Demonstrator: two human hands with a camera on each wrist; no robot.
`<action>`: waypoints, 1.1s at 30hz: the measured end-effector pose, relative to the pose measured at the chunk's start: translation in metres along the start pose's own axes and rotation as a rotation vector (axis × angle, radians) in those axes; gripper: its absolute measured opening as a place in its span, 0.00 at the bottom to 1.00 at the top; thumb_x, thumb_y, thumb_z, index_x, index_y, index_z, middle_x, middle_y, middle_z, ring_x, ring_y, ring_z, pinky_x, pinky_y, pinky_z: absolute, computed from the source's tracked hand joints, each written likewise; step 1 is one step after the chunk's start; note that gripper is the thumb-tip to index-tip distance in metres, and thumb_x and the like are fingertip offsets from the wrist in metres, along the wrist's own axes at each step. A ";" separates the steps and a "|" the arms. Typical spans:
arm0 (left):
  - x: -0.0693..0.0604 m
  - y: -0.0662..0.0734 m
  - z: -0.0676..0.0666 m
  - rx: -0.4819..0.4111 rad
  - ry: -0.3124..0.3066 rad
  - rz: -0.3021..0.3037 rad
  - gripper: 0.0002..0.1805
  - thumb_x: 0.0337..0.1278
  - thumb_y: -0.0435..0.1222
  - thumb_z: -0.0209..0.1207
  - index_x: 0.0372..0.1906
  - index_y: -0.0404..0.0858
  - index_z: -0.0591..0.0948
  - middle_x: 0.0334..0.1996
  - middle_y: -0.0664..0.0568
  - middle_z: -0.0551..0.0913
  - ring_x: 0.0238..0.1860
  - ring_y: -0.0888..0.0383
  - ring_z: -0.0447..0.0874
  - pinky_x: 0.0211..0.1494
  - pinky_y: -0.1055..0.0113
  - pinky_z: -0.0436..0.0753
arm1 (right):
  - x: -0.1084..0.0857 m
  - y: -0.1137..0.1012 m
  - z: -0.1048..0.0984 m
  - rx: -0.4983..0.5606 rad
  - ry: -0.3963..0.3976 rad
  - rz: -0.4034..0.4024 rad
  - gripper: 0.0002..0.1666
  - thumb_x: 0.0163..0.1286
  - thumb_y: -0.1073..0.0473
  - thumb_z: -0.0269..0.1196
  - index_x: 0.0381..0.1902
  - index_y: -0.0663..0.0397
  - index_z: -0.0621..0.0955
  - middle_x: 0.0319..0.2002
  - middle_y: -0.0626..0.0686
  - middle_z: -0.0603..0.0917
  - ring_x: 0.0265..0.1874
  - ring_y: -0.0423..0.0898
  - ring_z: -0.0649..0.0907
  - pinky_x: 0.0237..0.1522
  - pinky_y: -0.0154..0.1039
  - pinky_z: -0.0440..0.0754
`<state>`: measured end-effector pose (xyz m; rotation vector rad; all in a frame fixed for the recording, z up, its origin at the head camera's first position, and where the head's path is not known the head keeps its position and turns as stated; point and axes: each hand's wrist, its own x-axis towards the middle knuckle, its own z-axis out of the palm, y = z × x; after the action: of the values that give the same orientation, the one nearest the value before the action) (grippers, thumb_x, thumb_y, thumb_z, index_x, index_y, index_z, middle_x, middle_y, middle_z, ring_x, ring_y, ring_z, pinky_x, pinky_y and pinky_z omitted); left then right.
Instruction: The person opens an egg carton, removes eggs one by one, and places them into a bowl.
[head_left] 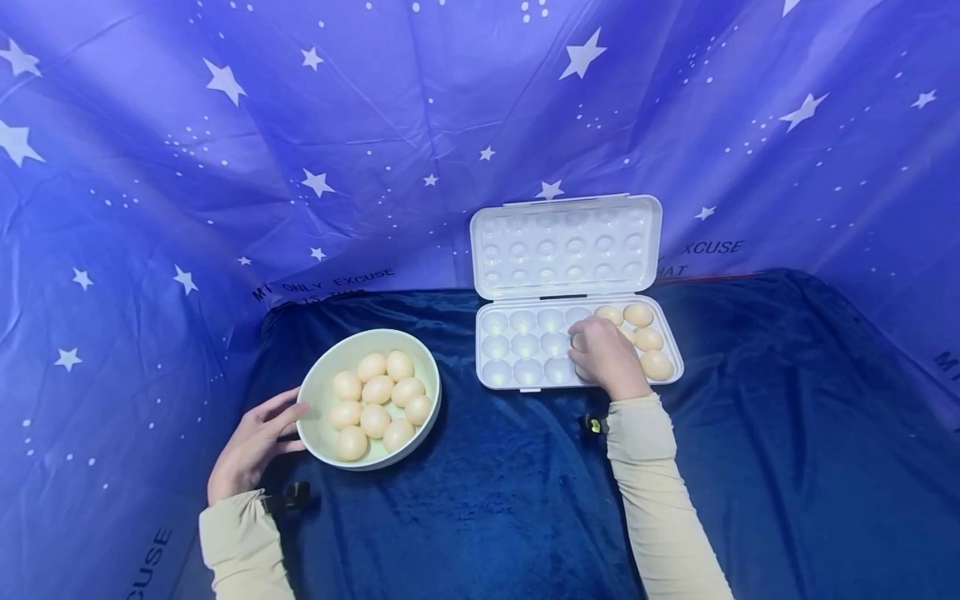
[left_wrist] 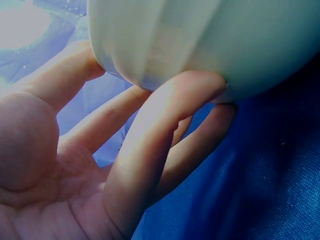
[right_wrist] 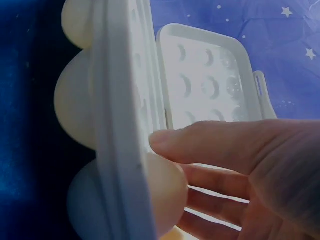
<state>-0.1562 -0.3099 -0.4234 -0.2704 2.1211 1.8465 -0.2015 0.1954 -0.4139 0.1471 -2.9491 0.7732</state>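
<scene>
My left hand [head_left: 255, 442] holds the pale green bowl [head_left: 313, 442] at its left side. The thumb is at the rim and the other fingers are against the outer wall [left_wrist: 200, 40]. Several light brown eggs [head_left: 376, 421] lie inside the bowl. My right hand [head_left: 609, 357] is over the white egg box [head_left: 517, 390], its fingers bent down into the tray. In the right wrist view, thumb and fingers are around an egg [right_wrist: 167, 195] seated at the tray. Eggs [head_left: 657, 365] fill cups at the tray's right end; the hand hides some cups.
The box's lid [head_left: 566, 242] stands raised at the back, near a blue star-printed curtain [head_left: 427, 100]. Cups [head_left: 525, 345] at the tray's left hold no eggs. Dark blue cloth [head_left: 480, 500] covers the table. Each wrist wears a small black camera [head_left: 296, 496].
</scene>
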 end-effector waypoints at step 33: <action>0.001 0.001 0.001 0.024 -0.003 0.004 0.36 0.71 0.42 0.58 0.74 0.29 0.61 0.42 0.66 0.85 0.41 0.66 0.87 0.42 0.64 0.88 | 0.003 -0.002 -0.001 0.139 0.164 -0.086 0.17 0.63 0.72 0.65 0.50 0.73 0.81 0.52 0.70 0.81 0.55 0.68 0.76 0.64 0.59 0.70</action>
<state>-0.1572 -0.3089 -0.4227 -0.2579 2.1417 1.8217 -0.2039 0.1940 -0.4118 0.2080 -2.7165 0.9296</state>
